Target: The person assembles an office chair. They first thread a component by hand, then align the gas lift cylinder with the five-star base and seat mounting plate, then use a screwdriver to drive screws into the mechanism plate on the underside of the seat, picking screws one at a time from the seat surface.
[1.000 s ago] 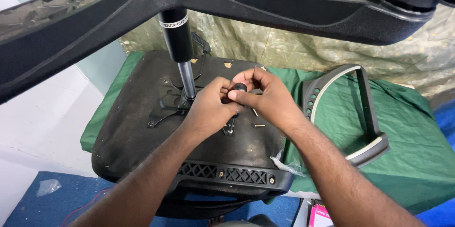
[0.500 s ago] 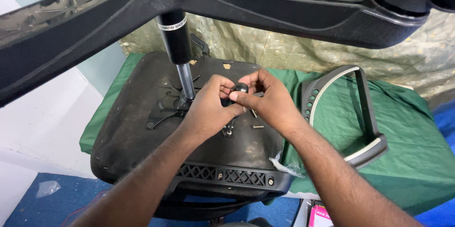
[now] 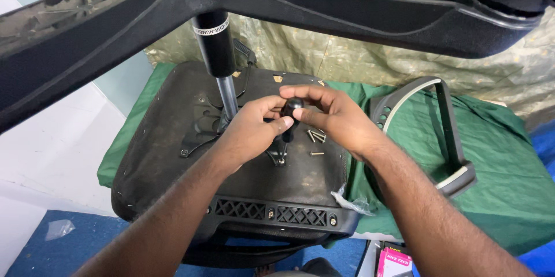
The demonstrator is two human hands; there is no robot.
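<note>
An upturned black office chair seat [image 3: 173, 167] lies on a green-covered table [image 3: 497, 196], its gas lift column [image 3: 215, 45] rising to the star base [image 3: 347, 5] across the top of the view. My left hand [image 3: 251, 129] and my right hand [image 3: 335, 115] meet over the seat's metal mechanism plate [image 3: 199, 129]. Both pinch a small black knob or lever handle [image 3: 291, 116] that stands upright between their fingertips. A few loose screws [image 3: 317, 137] lie on the seat just right of the knob.
A detached black and grey armrest [image 3: 439, 138] rests on the green cloth at the right. A clear plastic bag [image 3: 350, 202] sits at the seat's edge. A pink box [image 3: 393, 262] lies below on the blue floor. A crumpled tarp [image 3: 347, 57] hangs behind.
Both hands stayed over the mechanism; the fingers shifted slightly around the black knob, which now stands more upright between them.
</note>
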